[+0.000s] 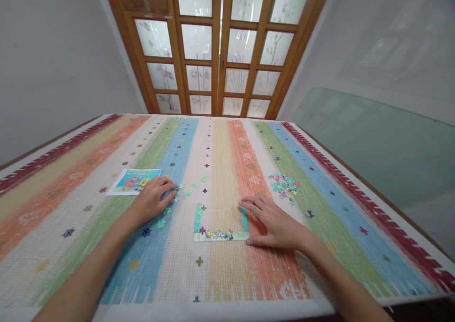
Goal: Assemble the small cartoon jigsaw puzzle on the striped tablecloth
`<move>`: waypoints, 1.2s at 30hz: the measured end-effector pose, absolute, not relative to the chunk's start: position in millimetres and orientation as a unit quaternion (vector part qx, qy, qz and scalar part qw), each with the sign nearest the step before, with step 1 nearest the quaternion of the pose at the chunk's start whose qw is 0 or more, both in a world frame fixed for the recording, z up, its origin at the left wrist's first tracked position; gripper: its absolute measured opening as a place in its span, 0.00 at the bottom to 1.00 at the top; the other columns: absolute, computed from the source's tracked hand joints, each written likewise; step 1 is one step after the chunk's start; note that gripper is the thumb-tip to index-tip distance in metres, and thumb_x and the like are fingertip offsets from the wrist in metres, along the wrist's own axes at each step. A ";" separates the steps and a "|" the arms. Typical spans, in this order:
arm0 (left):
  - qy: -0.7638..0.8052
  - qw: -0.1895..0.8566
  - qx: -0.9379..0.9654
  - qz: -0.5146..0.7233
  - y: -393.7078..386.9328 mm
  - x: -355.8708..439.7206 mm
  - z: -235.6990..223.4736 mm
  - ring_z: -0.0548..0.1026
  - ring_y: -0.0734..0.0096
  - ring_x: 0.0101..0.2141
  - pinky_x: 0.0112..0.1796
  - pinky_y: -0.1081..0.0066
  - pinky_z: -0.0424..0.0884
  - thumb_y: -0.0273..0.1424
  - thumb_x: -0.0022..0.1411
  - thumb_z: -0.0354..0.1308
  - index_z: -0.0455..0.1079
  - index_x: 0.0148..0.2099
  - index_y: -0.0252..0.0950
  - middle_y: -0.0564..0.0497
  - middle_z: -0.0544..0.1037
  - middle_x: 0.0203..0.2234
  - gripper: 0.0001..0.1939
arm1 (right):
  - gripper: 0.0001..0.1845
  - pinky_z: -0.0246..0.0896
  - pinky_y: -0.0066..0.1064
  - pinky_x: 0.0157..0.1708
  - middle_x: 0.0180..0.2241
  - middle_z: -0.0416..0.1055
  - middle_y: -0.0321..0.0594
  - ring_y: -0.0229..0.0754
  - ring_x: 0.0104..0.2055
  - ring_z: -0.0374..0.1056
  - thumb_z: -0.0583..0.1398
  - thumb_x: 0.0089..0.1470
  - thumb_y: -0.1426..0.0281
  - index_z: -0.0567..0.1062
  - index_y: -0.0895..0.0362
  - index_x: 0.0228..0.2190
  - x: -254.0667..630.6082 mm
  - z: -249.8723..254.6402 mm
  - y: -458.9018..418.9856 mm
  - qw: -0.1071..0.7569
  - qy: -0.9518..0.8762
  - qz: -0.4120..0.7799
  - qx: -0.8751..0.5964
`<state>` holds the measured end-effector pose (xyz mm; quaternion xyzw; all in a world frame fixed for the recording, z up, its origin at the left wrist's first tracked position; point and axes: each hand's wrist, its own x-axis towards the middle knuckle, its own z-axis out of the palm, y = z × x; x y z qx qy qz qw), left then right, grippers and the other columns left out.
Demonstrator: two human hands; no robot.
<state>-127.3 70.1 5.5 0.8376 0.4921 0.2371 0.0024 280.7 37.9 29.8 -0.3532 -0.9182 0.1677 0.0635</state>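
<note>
The splayed right hand (268,221) flanks a U-shaped teal jigsaw border (197,224) rightward. The left hand (153,197), grip unclear, adjoins pale-green jigsaw pieces (161,223), striped cloth (222,184) between.

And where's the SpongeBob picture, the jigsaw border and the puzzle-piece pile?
SpongeBob picture (132,182): head view, printed middle.
Jigsaw border (221,235): head view, bottom row.
Puzzle-piece pile (284,185): head view, the pile's middle.

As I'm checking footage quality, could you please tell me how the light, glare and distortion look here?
Head view: backlight brightens the glazed doors; pale sheen marks the right wall; wide lens splays the striped tablecloth; soft shadow lies under the right hand; printing on the loose puzzle pieces is too small to read.
</note>
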 end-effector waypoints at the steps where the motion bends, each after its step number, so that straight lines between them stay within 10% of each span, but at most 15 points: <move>1: 0.492 0.000 0.837 0.239 69.8 -125.5 5.4 0.75 0.53 0.45 0.48 0.56 0.69 0.38 0.70 0.50 0.77 0.45 0.40 0.45 0.79 0.41 0.15 | 0.43 0.51 0.53 0.64 0.64 0.61 0.52 0.58 0.64 0.57 0.66 0.54 0.50 0.62 0.54 0.65 280.5 29.8 38.0 0.064 -0.918 0.169 -0.352; 36: 0.440 0.009 0.856 0.273 78.4 -87.8 -6.4 0.73 0.56 0.44 0.49 0.55 0.69 0.32 0.72 0.49 0.75 0.46 0.37 0.44 0.80 0.43 0.13 | 0.46 0.52 0.54 0.65 0.66 0.59 0.52 0.58 0.67 0.55 0.65 0.55 0.50 0.59 0.56 0.67 279.8 30.6 35.8 0.039 -0.912 0.169 -0.372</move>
